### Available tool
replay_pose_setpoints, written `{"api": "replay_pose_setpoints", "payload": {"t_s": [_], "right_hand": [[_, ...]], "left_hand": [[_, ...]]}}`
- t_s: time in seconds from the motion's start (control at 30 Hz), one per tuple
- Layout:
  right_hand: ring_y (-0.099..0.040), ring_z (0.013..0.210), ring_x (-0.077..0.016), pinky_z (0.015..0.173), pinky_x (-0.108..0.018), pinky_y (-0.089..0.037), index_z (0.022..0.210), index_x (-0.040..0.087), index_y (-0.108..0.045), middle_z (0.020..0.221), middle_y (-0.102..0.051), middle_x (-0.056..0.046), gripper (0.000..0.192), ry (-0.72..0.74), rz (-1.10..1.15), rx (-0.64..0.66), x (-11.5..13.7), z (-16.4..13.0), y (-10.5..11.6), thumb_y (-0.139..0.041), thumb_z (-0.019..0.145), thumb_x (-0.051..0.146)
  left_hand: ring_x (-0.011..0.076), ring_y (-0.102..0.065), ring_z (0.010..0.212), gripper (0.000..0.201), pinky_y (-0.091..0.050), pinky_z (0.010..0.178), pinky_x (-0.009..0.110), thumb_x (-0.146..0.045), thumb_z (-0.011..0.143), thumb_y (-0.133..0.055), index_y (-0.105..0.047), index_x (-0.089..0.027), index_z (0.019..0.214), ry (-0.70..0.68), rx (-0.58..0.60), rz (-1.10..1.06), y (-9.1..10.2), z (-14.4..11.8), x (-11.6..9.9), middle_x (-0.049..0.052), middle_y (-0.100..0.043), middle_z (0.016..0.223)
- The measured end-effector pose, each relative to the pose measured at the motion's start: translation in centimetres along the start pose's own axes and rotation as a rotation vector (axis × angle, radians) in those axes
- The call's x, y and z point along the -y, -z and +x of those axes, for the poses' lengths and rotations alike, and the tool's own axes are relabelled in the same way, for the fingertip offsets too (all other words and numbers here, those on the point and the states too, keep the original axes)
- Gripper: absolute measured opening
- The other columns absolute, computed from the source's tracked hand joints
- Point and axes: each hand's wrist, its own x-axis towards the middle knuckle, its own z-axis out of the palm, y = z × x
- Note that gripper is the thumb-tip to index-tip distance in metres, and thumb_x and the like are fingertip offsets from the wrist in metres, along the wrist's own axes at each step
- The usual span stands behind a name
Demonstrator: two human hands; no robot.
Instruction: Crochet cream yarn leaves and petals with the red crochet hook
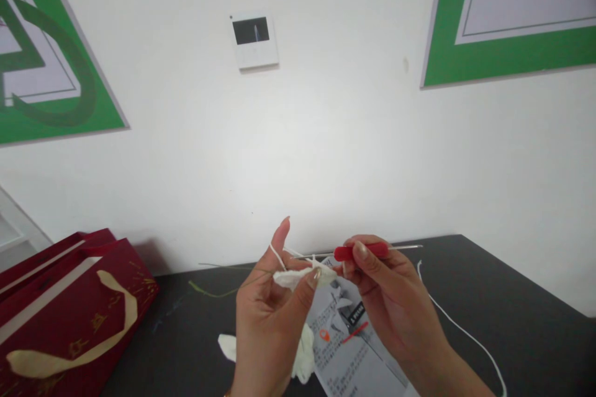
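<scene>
Lower centre of frame: left hand (pixel 267 310) raised, palm toward camera, thumb & middle fingers pinched shut on a small white crocheted yarn piece (pixel 302 276). Index finger points up w/ a white yarn strand (pixel 275 254) looped over it.

Just right of it, right hand (pixel 391 298) w/ fingers closed round the red plastic handle of a thin metal crochet hook (pixel 362 252). Hook lies approx. horizontal; working end points left into the yarn piece, bare metal tail sticks out right.

White yarn line (pixel 459 325) trails from near the right hand down to lower right corner, over the black surface (pixel 512 316).

Under the hands, flat on the surface: printed paper instruction sheet w/ grey text and an orange mark (pixel 347 347). Beside it, bottom centre, another white soft lump (pixel 305 356), partly hidden by left hand; can't tell what it is.

Lower left: dark red gift bag w/ gold ribbon print (pixel 69 316). A thin green thread (pixel 209 293) lies on the surface left of the hands.

Background: white wall, small white wall panel w/ dark screen (pixel 254 40) top centre, green-bordered posters (pixel 507 18) upper left and right.
</scene>
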Motion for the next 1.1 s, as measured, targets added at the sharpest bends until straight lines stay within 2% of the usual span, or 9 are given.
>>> {"api": "replay_pose_setpoints", "payload": {"t_s": [0.23, 0.53, 0.63, 0.7, 0.8, 0.83, 0.9, 0.97, 1.1], "right_hand": [[-0.065, 0.055, -0.0088, 0.06, -0.017, -0.056, 0.071, 0.018, -0.075, 0.058, -0.072, 0.0, 0.015, -0.004, -0.03, 0.008, 0.2, 0.3, 0.2, -0.085, 0.066, 0.028], [-0.066, 0.057, -0.009, 0.062, -0.019, -0.057, 0.075, 0.02, -0.075, 0.062, -0.074, 0.001, 0.011, 0.038, -0.061, 0.029, -0.3, 0.2, 0.5, -0.081, 0.072, 0.028], [-0.069, 0.064, -0.0096, 0.063, -0.017, -0.056, 0.078, 0.023, -0.075, 0.069, -0.075, 0.001, 0.002, 0.283, -0.322, 0.05, -0.2, -0.4, 0.7, -0.073, 0.08, 0.023], [-0.069, 0.07, -0.0109, 0.065, -0.017, -0.057, 0.085, 0.022, -0.074, 0.076, -0.075, 0.0, 0.012, 0.604, -0.618, 0.11, 0.0, -1.0, 0.9, -0.068, 0.082, 0.012], [-0.07, 0.086, -0.0191, 0.083, -0.03, -0.059, 0.103, 0.011, -0.072, 0.092, -0.076, -0.01, 0.027, 1.153, -1.061, 0.391, 0.2, -1.7, 1.5, -0.064, 0.08, 0.0], [-0.069, 0.092, -0.0218, 0.09, -0.034, -0.057, 0.106, 0.008, -0.071, 0.094, -0.076, -0.013, 0.029, 1.28, -1.148, 0.484, 0.2, -1.7, 1.7, -0.064, 0.079, 0.0], [-0.068, 0.096, -0.023, 0.095, -0.037, -0.055, 0.109, 0.006, -0.07, 0.092, -0.076, -0.014, 0.029, 1.374, -1.153, 0.583, -0.2, -1.3, 2.0, -0.065, 0.08, 0.003], [-0.068, 0.09, -0.0215, 0.084, -0.036, -0.059, 0.109, 0.013, -0.072, 0.094, -0.075, -0.012, 0.029, 1.218, -0.88, 0.512, -0.9, -0.6, 2.0, -0.063, 0.082, 0.005], [-0.067, 0.07, -0.0106, 0.065, -0.02, -0.057, 0.09, 0.024, -0.076, 0.08, -0.074, -0.001, 0.012, 0.467, -0.209, 0.27, -2.2, 0.6, 1.3, -0.069, 0.084, 0.018]], "left_hand": [[0.0043, -0.059, 0.057, 0.067, -0.051, 0.06, 0.013, -0.016, 0.064, -0.084, -0.063, -0.038, 0.124, -0.001, -0.064, -0.059, -0.6, -0.3, -0.4, -0.007, -0.06, 0.068], [0.0032, -0.06, 0.057, 0.061, -0.05, 0.062, 0.012, -0.014, 0.066, -0.082, -0.066, -0.039, 0.12, 0.022, -0.057, -0.092, -1.2, -0.6, -0.9, -0.007, -0.061, 0.068], [0.0036, -0.059, 0.056, 0.064, -0.049, 0.06, 0.012, -0.014, 0.068, -0.081, -0.062, -0.037, 0.125, 0.014, -0.067, -0.09, -1.3, -0.4, -0.5, -0.007, -0.062, 0.068], [0.0048, -0.061, 0.059, 0.068, -0.05, 0.062, 0.014, -0.012, 0.069, -0.08, -0.059, -0.034, 0.13, 0.02, -0.055, -0.139, -1.2, -0.2, -0.3, -0.007, -0.062, 0.068], [0.0063, -0.062, 0.06, 0.074, -0.052, 0.064, 0.017, -0.008, 0.069, -0.079, -0.054, -0.028, 0.135, 0.135, 0.016, -0.274, -0.8, 0.1, -0.4, -0.005, -0.064, 0.07], [0.0071, -0.063, 0.061, 0.074, -0.052, 0.063, 0.017, -0.007, 0.069, -0.078, -0.053, -0.026, 0.135, 0.186, 0.048, -0.308, -0.6, 0.2, -0.6, -0.003, -0.065, 0.071], [0.0083, -0.063, 0.061, 0.072, -0.052, 0.062, 0.018, -0.005, 0.07, -0.076, -0.052, -0.022, 0.136, 0.249, 0.097, -0.348, -0.2, 0.2, -0.9, -0.001, -0.067, 0.072], [0.0088, -0.064, 0.062, 0.069, -0.052, 0.064, 0.019, -0.003, 0.071, -0.074, -0.053, -0.019, 0.135, 0.248, 0.102, -0.36, 0.1, 0.2, -1.2, 0.0, -0.067, 0.071], [0.0113, -0.066, 0.064, 0.069, -0.053, 0.067, 0.022, -0.003, 0.069, -0.076, -0.055, -0.017, 0.133, 0.243, 0.075, -0.32, 0.4, 0.2, -1.3, 0.002, -0.07, 0.072]]}}
